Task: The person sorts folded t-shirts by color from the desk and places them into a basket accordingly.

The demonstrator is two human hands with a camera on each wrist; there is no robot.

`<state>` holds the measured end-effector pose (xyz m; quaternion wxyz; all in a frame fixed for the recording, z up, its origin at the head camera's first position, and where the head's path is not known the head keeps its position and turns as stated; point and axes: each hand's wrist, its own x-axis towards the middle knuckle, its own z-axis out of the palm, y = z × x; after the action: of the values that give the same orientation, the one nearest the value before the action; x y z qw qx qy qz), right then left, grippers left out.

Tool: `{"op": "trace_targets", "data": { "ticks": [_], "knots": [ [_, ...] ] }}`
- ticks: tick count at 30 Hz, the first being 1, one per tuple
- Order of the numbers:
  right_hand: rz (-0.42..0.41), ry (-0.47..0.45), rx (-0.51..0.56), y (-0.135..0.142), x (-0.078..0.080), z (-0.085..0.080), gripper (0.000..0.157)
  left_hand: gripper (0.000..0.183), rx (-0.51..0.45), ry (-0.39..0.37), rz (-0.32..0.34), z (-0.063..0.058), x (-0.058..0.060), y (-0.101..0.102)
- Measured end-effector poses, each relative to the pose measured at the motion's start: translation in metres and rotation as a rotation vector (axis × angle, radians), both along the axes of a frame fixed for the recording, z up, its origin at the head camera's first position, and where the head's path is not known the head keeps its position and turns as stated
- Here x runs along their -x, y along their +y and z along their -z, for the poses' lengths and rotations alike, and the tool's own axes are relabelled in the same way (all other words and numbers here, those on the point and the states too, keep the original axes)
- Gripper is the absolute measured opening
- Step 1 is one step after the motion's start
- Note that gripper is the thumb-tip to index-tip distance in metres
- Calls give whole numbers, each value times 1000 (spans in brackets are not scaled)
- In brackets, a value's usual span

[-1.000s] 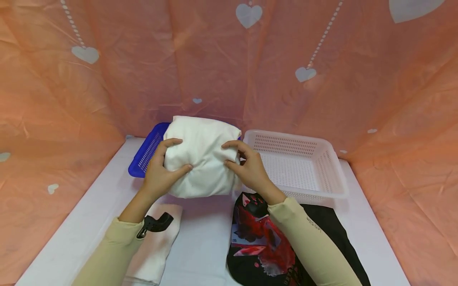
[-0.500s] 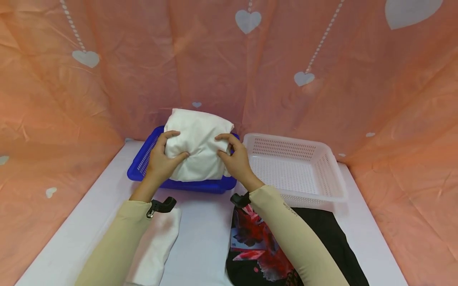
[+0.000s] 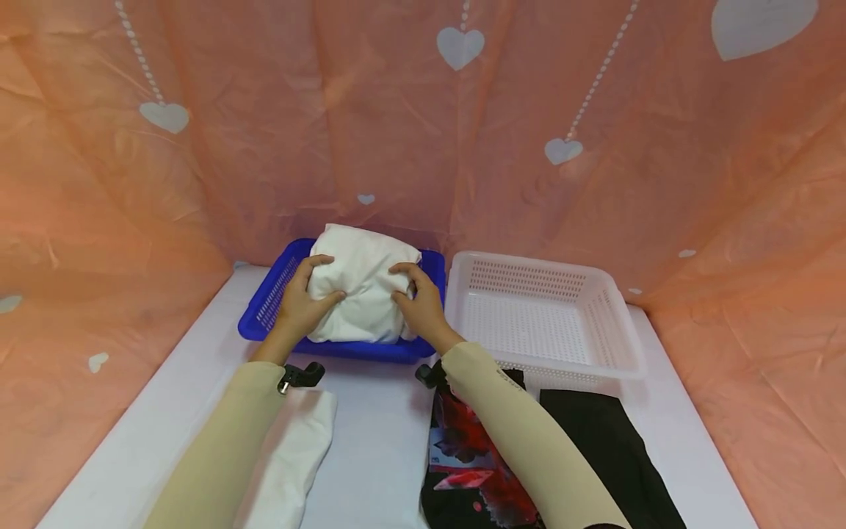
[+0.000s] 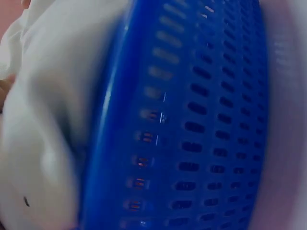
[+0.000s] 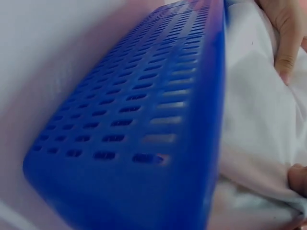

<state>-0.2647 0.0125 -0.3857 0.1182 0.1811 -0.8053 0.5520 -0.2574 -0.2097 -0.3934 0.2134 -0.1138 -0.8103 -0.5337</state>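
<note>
A folded white cloth (image 3: 363, 275) sits within the blue perforated basket (image 3: 370, 353) in the head view, bulging above its back rim. My left hand (image 3: 300, 301) grips the cloth's left side, thumb on top near its middle. On the opposite side my right hand (image 3: 419, 305) holds it, thumb and index finger pinching a fold. In the left wrist view the white cloth (image 4: 43, 105) lies right against the basket wall (image 4: 192, 120). The right wrist view shows the cloth (image 5: 259, 105) inside the blue rim, with fingers of both hands on it.
To the right stands a white perforated basket (image 3: 529, 323). A second folded white cloth (image 3: 291, 455) lies at the front left of the white table (image 3: 370, 426). Black fabric with a red flower print (image 3: 469, 463) lies front right, partly under the right sleeve. An orange curtain (image 3: 396, 132) hangs behind.
Both hands have carried the white cloth away from me and down into the blue basket, slightly leftward. The basket's front rim, hidden earlier, now shows.
</note>
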Motion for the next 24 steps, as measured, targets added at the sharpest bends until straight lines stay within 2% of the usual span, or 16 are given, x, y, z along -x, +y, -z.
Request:
{"op": "trace_targets", "data": {
  "ticks": [3, 6, 14, 20, 24],
  "knots": [
    [14, -2, 3, -3, 5, 3, 40, 61, 2, 4, 2, 2, 6, -1],
    [25, -31, -10, -5, 8, 7, 41, 61, 6, -28, 18, 5, 11, -4],
    [14, -205, -62, -8, 13, 23, 41, 65, 151, -220, 67, 19, 22, -15],
    [17, -244, -115, -10, 19, 31, 39, 67, 225, -255, 78, 25, 31, -20],
    [13, -268, -178, -13, 22, 34, 41, 69, 255, -295, 88, 28, 32, -22]
  ]
}}
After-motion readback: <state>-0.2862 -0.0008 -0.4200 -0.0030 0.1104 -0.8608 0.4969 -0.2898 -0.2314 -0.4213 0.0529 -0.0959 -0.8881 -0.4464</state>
